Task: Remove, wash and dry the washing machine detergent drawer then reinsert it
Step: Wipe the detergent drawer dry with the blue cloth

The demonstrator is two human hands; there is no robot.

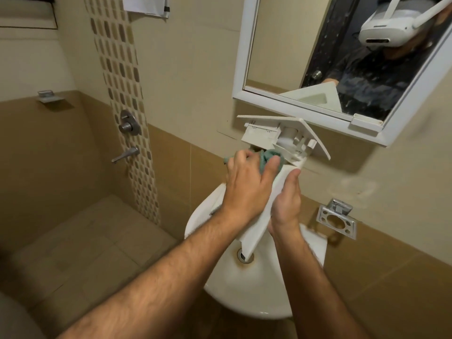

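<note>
At frame centre, above the sink, my right hand grips the drawer. My left hand presses a cloth into it. Drying appears underway; reinsertion remains.

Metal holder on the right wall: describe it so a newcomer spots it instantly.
Start at the white basin under the mirror. Look just right of the basin's rim, where the wall tile is brown: a chrome holder is fixed there. Its flat plate has one large round hole ringed by smaller slots, unlike the plain soap dish on the far left wall.
</note>
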